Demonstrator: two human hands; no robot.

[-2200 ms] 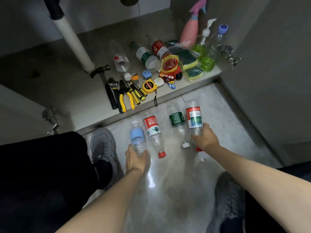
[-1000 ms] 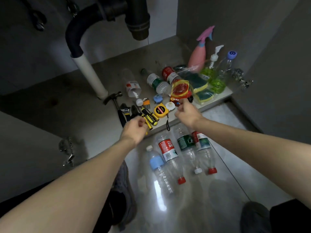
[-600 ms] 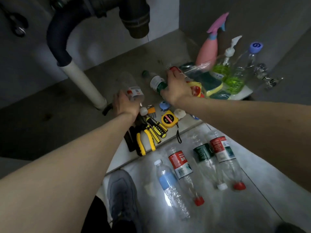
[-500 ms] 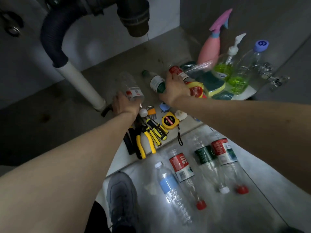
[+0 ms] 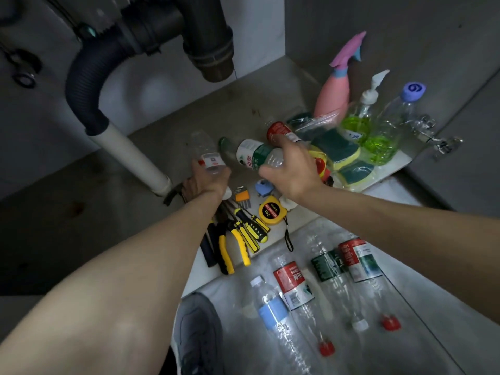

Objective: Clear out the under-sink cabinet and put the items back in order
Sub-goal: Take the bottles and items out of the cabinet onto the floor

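Since half a second ago, our hands have barely moved; the view has tipped up slightly. Our left hand point(image 5: 207, 182) still grips the clear bottle point(image 5: 207, 155) on the cabinet floor point(image 5: 162, 131). At its 3 o'clock, our right hand point(image 5: 293, 174) stays wrapped over two bottles, the green-label bottle point(image 5: 253, 155) and the red-label bottle point(image 5: 278, 131). Four bottles point(image 5: 293, 285) lie side by side on the tiled floor point(image 5: 433, 307) at 6 o'clock. At 2 o'clock stand three dispensers: pink sprayer point(image 5: 334, 96), pump bottle point(image 5: 359, 117), purple-capped bottle point(image 5: 392, 123). One yellow tape measure point(image 5: 272, 211) sits between our wrists.

Hammer point(image 5: 173, 194) mostly behind left wrist.
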